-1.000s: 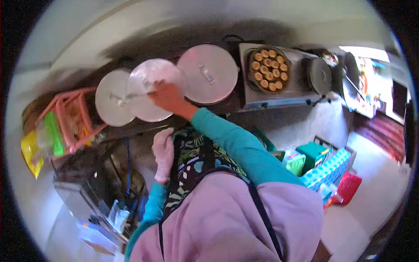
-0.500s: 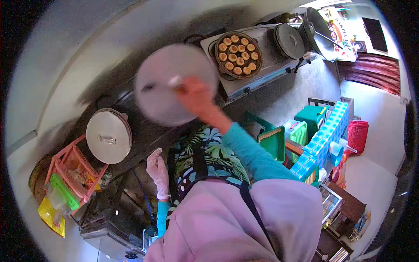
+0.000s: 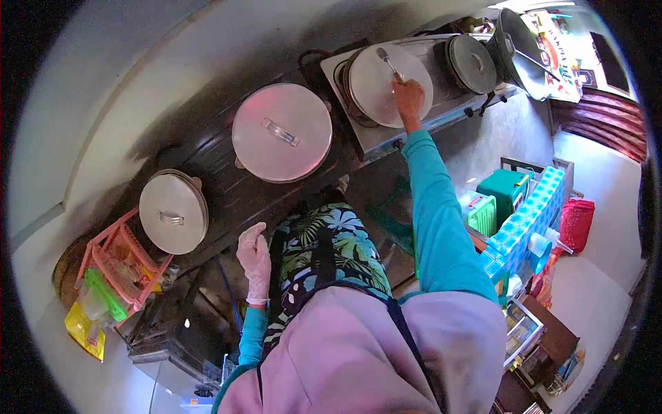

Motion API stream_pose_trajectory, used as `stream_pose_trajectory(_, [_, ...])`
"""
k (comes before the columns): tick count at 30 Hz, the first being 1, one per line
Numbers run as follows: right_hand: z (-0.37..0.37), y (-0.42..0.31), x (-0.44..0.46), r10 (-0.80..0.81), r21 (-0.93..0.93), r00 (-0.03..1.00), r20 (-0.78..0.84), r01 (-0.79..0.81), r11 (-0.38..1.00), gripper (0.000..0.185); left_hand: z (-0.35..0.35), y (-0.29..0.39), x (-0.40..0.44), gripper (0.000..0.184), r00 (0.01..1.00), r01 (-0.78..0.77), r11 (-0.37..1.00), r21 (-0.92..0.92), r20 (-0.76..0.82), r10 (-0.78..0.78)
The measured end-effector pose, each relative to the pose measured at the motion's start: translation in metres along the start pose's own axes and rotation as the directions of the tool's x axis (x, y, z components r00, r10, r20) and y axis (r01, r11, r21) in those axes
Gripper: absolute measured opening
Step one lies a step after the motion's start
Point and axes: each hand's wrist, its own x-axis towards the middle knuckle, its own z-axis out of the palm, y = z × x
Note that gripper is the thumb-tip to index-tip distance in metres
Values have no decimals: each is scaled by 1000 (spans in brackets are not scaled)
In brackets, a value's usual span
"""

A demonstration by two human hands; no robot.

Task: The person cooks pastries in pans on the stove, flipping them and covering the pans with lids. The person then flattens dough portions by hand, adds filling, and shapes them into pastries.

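On the stove at the back, a round metal lid [image 3: 376,93] covers the pan that holds small round cakes; those are now hidden. The fingers of my bare right hand [image 3: 409,99] are on the near end of its metal handle [image 3: 390,63]. My left hand [image 3: 255,260], in a clear glove, hovers beside the patterned apron [image 3: 331,248], fingers loosely bent and nothing visible in it. Closest to it are a middle lidded pan [image 3: 283,155] and a smaller lidded pot [image 3: 172,234], both with handles on top.
Farther right on the stove [image 3: 376,146] sits a dark lidded pan [image 3: 472,65], then a large wok [image 3: 510,48]. A pink basket [image 3: 124,259] of packets stands left. Green containers [image 3: 503,190] and a blue checked surface [image 3: 524,221] lie to the right.
My right hand has carried the lid right and back onto the pan of cakes, covering them. The middle pan, with its own lid, has come into view. My left hand has moved slightly.
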Motion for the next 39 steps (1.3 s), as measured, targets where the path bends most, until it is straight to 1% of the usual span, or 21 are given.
stream_pose_trajectory(1, [1,-6,-1,73,29,997,-4,-73,997,40,1,5,1,25,1000,-3,1000,-9,3,3])
stream_pose_trajectory(2, [-1,-9,-2,74,36,997,0,-74,997,40,3,8,2,25,1000,-6,1000,-18,4,6])
stream_pose_trajectory(4, [7,-9,-2,46,17,999,-1,-46,999,38,5,12,1,25,1000,-10,1000,10,6,10])
stream_pose_trajectory(6, [11,-7,-5,44,42,999,24,-45,998,37,6,11,-1,25,1000,-11,999,36,15,10])
stream_pose_trajectory(8, [11,-7,-4,41,63,998,42,-44,997,36,9,8,-4,25,1000,22,999,-33,7,-22])
stream_pose_trajectory(11, [7,-14,-6,44,43,999,29,-45,998,36,10,8,-5,25,999,24,1000,-14,25,-24])
stream_pose_trajectory(14, [5,-18,-10,34,-1,999,-17,-34,999,35,10,7,-3,25,998,-20,1000,22,54,19])
stream_pose_trajectory(16, [5,-19,-12,7,53,996,-83,-2,999,35,10,5,-3,25,998,-9,999,32,60,7])
stream_pose_trajectory(20, [-3,-29,-13,3,67,998,-65,1,998,33,7,5,-3,25,996,20,999,51,82,-24])
stream_pose_trajectory(22, [-18,-39,-21,-34,33,999,-37,35,999,33,5,2,-1,25,996,7,998,57,85,-12])
stream_pose_trajectory(24, [-7,-34,-19,5,16,1000,-28,-4,1000,32,2,-2,0,25,996,-7,998,68,94,0])
stream_pose_trajectory(26, [6,-27,-14,52,-5,998,-22,-52,999,30,2,-5,2,26,992,25,998,63,123,-33])
stream_pose_trajectory(28, [8,-27,-13,69,37,993,-99,-65,997,33,2,-4,6,26,986,13,997,81,162,-26])
stream_pose_trajectory(30, [12,-25,-12,94,42,991,-96,-90,995,32,3,-4,12,26,980,-2,995,100,199,-18])
stream_pose_trajectory(32, [16,-22,-10,114,49,989,-97,-110,993,32,5,-3,17,25,977,-49,995,90,212,29])
stream_pose_trajectory(34, [17,-21,-10,106,84,989,-102,-98,992,31,4,-4,20,25,975,-51,995,89,221,30])
stream_pose_trajectory(35, [18,-20,-10,115,85,988,-106,-106,991,31,4,-5,22,25,974,-45,996,81,224,26])
stream_pose_trajectory(36, [16,-20,-11,86,76,989,-121,-77,994,31,4,-4,24,25,973,-54,995,81,230,34])
stream_pose_trajectory(37, [15,-19,-11,55,67,989,-135,-46,997,30,4,-2,26,25,968,-68,992,104,246,40])
stream_pose_trajectory(38, [14,-19,-11,62,66,988,-138,-53,996,30,4,0,27,26,964,-80,988,130,263,44])
stream_pose_trajectory(39, [11,-19,-10,49,16,995,-92,-48,999,30,7,-1,29,26,962,-86,988,130,267,49])
